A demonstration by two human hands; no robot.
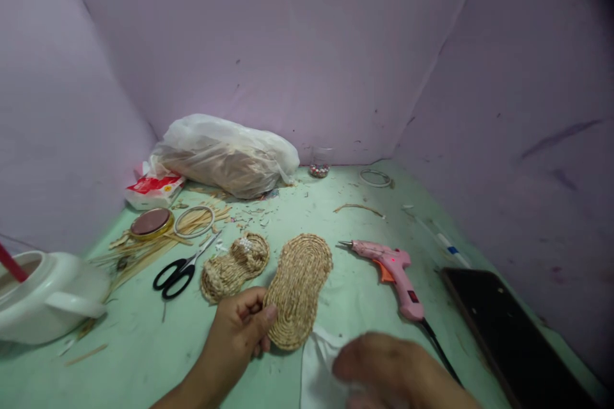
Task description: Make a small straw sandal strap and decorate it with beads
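My left hand [247,326] pinches the lower left edge of a woven straw slipper sole [300,287], which it holds tilted up above the table. Just left of the sole lies a small woven straw slipper [235,268] with white beads on its strap. My right hand [388,367] is smeared by motion near the front edge, over a white sheet [316,364] that looks like paper or cloth; its fingers cannot be made out clearly. Beyond it, a pink hot glue gun [391,268] with an orange trigger and a lit red light rests on its side.
Black-handled scissors [180,278], a round tin [152,223], a white ring [194,222] and straw strips lie left. A white pot [52,294] stands front left. At the back are a plastic bag [230,153] and a bead jar [319,169]. A phone [508,339] lies right.
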